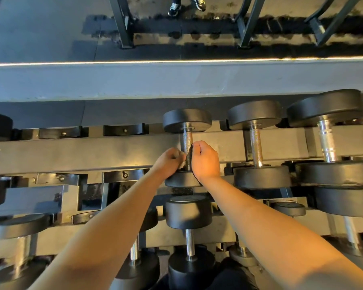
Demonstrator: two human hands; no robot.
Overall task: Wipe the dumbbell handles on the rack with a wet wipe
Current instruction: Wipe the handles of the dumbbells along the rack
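Observation:
A black dumbbell with a knurled steel handle (187, 139) lies in the middle of the rack's top tier (92, 153). Both my hands meet at the near half of that handle. My left hand (169, 161) has its fingers curled around a pale wet wipe (182, 163), pressed against the handle's left side. My right hand (205, 160) is curled on the handle's right side and pinches a dark strip (189, 156) that lies over the handle. The near end of the handle is hidden by my hands.
Two larger dumbbells (256, 143) (327, 141) sit to the right on the same tier. Empty cradles (60, 132) (124, 129) are to the left. The lower tier holds more dumbbells (189, 212). Beyond the rack stand dark frames and a person's shoes (174, 8).

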